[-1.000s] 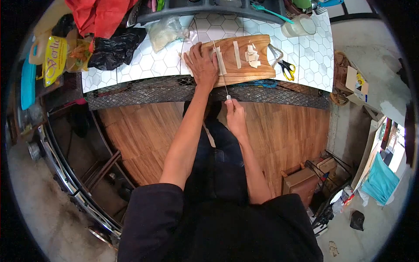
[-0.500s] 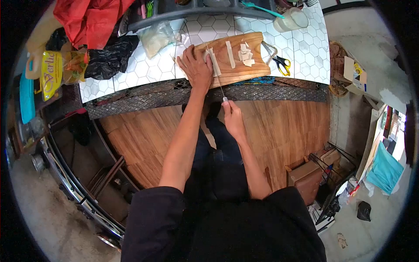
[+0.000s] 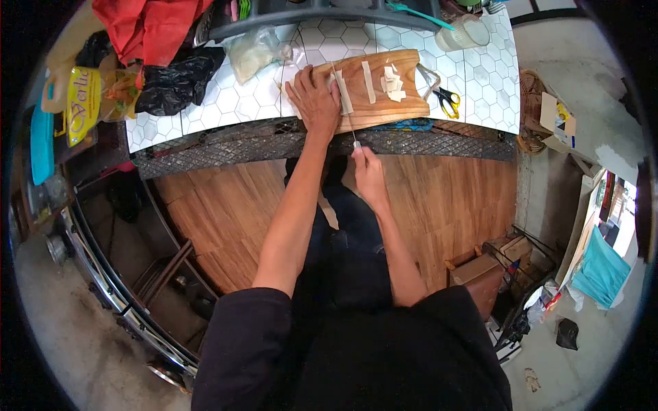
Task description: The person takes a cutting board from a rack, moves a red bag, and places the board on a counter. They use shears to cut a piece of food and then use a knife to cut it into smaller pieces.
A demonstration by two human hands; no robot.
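A wooden board (image 3: pixel 404 113) lies on the white hexagon-patterned table top. My left hand (image 3: pixel 317 101) rests flat on its left end, fingers apart, over a pale sheet mostly hidden beneath. Close to that hand's fingertips lies a pale strip (image 3: pixel 344 92). In my right hand (image 3: pixel 368 171) is the pale handle of a knife (image 3: pixel 351 128); its thin blade points away from me across the board, alongside the strip. A second strip (image 3: pixel 369 82) and a small heap of cut pale pieces (image 3: pixel 393 85) sit farther right on the board.
Black-and-yellow scissors (image 3: pixel 449 103) lie right of the board, below a clear cup (image 3: pixel 465 34). Behind my left hand is a clear plastic bag (image 3: pixel 252 58). A black bag (image 3: pixel 171 88) and yellow packet (image 3: pixel 83 106) are at left; a dark tray (image 3: pixel 308 15) stands at the back.
The whole view has shifted slightly. My right hand has drawn the knife a little, while my left hand keeps its place on the board.
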